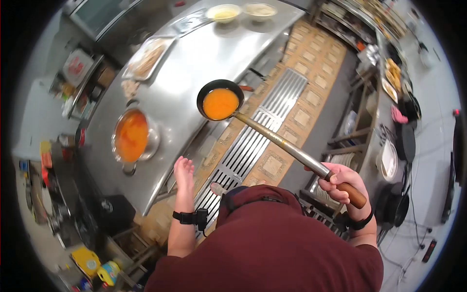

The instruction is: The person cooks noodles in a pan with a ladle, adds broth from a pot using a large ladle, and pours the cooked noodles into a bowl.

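My right hand (pixel 340 184) is closed around the wooden grip of a long-handled ladle (pixel 279 138). Its wide black bowl holds orange liquid (pixel 221 103) and hangs level near the edge of the steel table. My left hand (pixel 184 171) is held up by the table's front edge, with fingers stretched out and nothing in it. A two-handled steel pot (pixel 116 144), containing orange-red liquid or sauce, stands on the table to the left of the ladle's bowl. Neither hand touches the pot.
The steel table (pixel 194 58) also bears a tray of pale food (pixel 148 58), a bowl of yellowish contents (pixel 224 13) and a second pale bowl (pixel 260 10). A floor grate (pixel 265 121) runs below me. To the right is a counter with a white dish (pixel 388 160) and dark pans (pixel 393 207).
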Tool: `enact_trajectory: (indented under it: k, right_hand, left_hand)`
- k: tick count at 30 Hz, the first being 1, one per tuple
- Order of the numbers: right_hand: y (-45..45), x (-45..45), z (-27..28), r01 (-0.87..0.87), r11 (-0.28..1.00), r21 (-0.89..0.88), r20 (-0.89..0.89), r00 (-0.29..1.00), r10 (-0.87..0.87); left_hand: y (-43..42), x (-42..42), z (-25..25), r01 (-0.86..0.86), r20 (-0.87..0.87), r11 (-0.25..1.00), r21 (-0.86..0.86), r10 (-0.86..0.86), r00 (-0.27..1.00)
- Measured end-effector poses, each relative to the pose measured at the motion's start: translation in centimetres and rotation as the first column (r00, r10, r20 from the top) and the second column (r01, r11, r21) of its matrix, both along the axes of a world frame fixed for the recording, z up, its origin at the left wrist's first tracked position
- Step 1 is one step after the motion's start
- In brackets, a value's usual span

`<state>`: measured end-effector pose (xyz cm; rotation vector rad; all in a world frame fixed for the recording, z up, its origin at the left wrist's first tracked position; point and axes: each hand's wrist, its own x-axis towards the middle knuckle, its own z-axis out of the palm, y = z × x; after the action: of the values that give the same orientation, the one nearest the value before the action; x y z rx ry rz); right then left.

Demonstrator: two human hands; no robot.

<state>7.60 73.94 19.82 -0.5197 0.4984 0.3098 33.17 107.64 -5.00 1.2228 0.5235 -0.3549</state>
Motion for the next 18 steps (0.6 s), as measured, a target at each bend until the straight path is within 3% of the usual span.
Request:
enact_trajectory:
  k: [4, 9, 14, 18]
  right_hand:
    - [-5.1, -5.0, 0.1, 0.150, 0.989, 0.004, 0.002, 0.989, -0.150]
    - [-12.3, -10.6, -1.2, 0.294, 0.950, -0.107, 0.044, 0.956, -0.291]
    - [-19.4, -12.4, -0.9, 0.555, 0.832, -0.026, 0.090, 0.830, -0.551]
    - [-25.3, -13.0, 0.7, 0.750, 0.661, -0.016, 0.127, 0.658, -0.743]
  left_hand:
    - [-7.7, 0.6, -3.0, 0.170, -0.098, 0.977, -0.128, -0.183, 0.978]
    - [-17.8, 1.4, -3.6, 0.348, -0.119, 0.931, -0.109, -0.359, 0.926]
    - [-28.2, 4.5, -4.5, 0.439, -0.166, 0.897, -0.046, -0.440, 0.883]
    - [-37.4, 8.6, -5.7, 0.493, -0.212, 0.867, -0.075, -0.497, 0.842]
